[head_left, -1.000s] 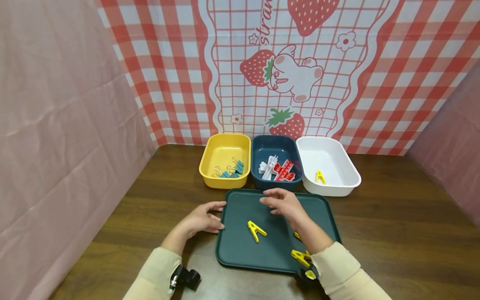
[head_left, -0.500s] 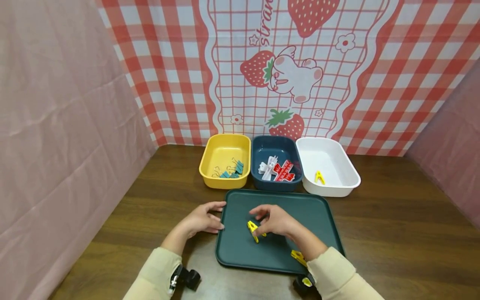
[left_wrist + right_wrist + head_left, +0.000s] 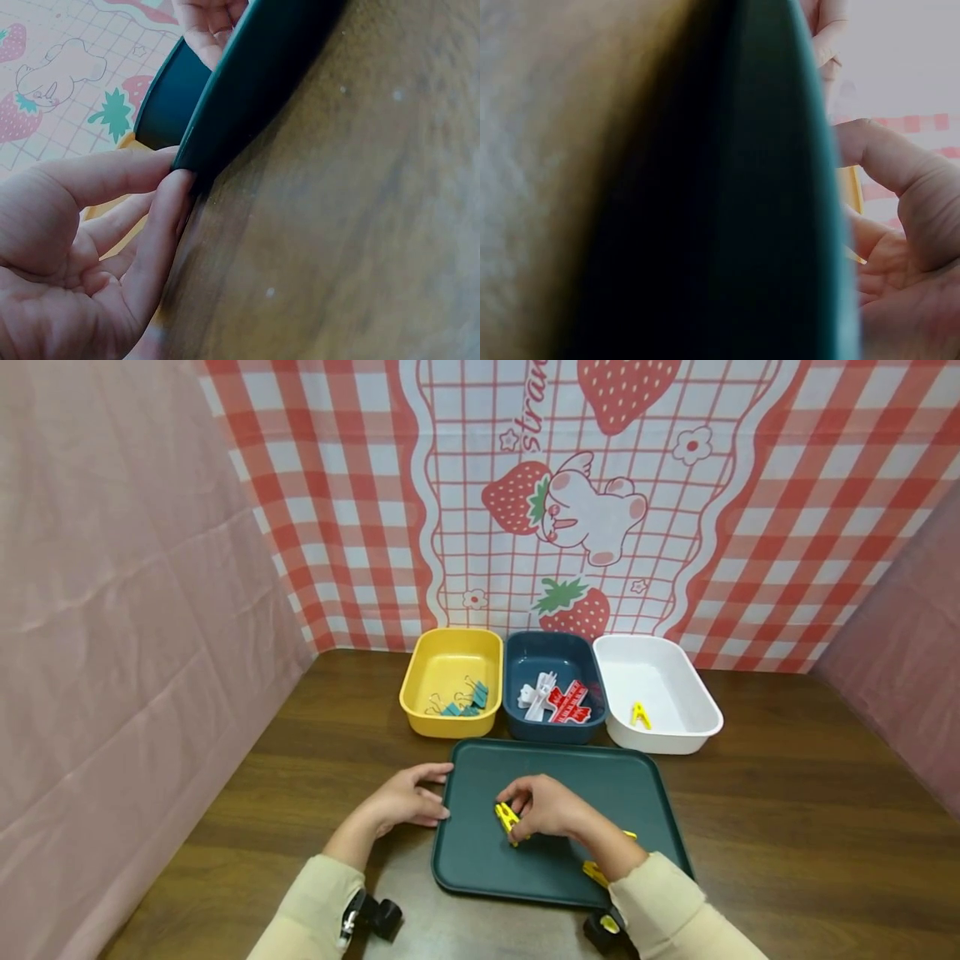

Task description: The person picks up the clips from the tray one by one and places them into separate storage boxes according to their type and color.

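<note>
My right hand (image 3: 553, 808) is over the dark green tray (image 3: 487, 872), thumb and fingertips pinching a yellow clothespin (image 3: 506, 815) that lies on its left half. In the right wrist view the tray's rim (image 3: 821, 187) hides the fingertips and the clothespin. At the tray's left edge rests my left hand (image 3: 401, 797), thumb and fingers spread along the rim; the left wrist view shows its fingertips touching the outer side. Beside my right forearm, partly covered by it, lie more yellow clothespins (image 3: 595, 872) on the tray.
Behind the tray stand three bins side by side. The yellow bin (image 3: 442, 652) has teal binder clips (image 3: 471, 700), and the dark blue bin (image 3: 551, 647) has white and red clips (image 3: 570, 702). One yellow clothespin (image 3: 640, 715) lies in the white bin (image 3: 678, 739).
My right hand has come down from the tray's back part toward the front left, and its fingers have closed around the clothespin there. My left hand has stayed at the tray's edge.
</note>
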The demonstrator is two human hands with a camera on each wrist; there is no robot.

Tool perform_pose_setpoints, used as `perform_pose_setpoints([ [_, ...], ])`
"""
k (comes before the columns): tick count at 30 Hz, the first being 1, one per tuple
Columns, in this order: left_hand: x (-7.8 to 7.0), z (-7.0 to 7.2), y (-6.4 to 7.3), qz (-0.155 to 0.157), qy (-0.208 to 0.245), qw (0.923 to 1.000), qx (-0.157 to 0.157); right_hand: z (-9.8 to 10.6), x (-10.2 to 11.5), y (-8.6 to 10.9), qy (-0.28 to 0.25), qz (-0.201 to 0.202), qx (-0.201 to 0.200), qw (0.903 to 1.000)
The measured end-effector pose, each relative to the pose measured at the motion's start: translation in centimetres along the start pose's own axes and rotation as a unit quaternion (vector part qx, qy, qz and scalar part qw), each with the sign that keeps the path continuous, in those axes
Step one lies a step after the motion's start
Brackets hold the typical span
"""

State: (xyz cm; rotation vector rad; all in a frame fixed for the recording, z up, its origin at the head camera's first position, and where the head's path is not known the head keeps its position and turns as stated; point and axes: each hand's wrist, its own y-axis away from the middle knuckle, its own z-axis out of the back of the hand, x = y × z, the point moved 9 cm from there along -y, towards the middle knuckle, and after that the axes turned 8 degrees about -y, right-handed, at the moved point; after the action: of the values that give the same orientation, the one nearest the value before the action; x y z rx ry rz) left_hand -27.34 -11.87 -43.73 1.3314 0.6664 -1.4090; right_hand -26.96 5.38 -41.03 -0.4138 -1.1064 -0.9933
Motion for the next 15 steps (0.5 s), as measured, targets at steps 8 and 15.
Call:
perform_pose_setpoints([
  [8,0.04,-0.07,-0.07,0.001,0.002,1.0000,0.000,0.07,-0.37,0.06,0.006,-0.024,-0.020,0.9995],
  [15,0.05,-0.20,-0.08,-0.001,0.009,0.9999,0.005,0.80,-0.74,0.27,-0.043,-0.026,-0.055,0.9972],
])
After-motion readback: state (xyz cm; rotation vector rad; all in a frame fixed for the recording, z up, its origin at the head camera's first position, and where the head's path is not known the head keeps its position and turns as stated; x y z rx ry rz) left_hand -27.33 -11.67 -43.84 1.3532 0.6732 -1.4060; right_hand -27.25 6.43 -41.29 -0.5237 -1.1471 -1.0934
